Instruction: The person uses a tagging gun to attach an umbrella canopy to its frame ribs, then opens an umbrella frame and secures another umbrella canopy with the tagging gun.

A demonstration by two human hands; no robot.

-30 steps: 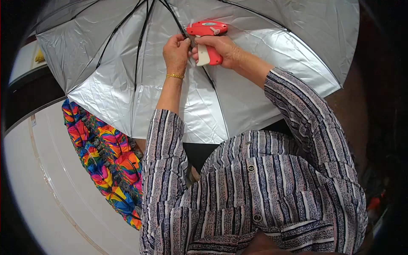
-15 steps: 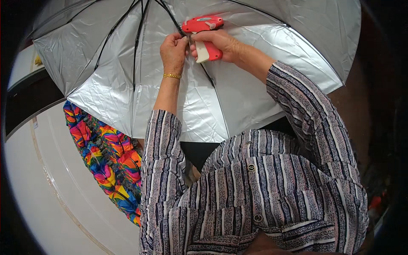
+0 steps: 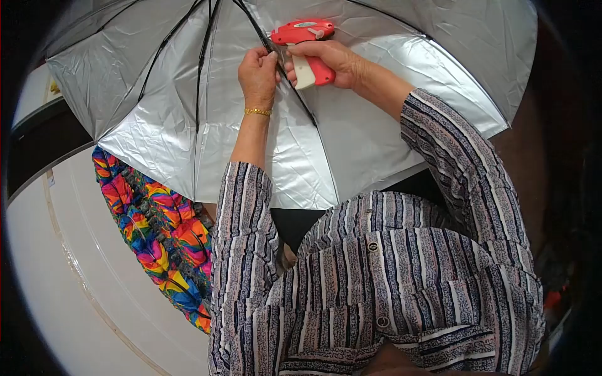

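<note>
A silver-lined umbrella [image 3: 370,119] lies open with its inside facing me, its black ribs fanning out from the top. My right hand [image 3: 338,61] is wrapped around the handle of a red and white tagging gun [image 3: 305,31], whose narrow end points left to a black rib [image 3: 298,102]. At that rib my left hand [image 3: 256,78] is closed in a pinch, thumb against fingers, just left of the gun. What exactly sits between the left fingertips is too small to make out; the rib and lining run right beside them.
Rainbow-coloured gathered fabric [image 3: 188,238] hangs at the left below the umbrella's edge. Beyond it is a pale curved surface [image 3: 56,276] with a tape-like strip. A dark panel [image 3: 47,147] stands at the far left.
The tagging gun and my right hand have shifted slightly right, so the gun's tip is a little farther from my left fingers. My left hand stays pinched at the rib.
</note>
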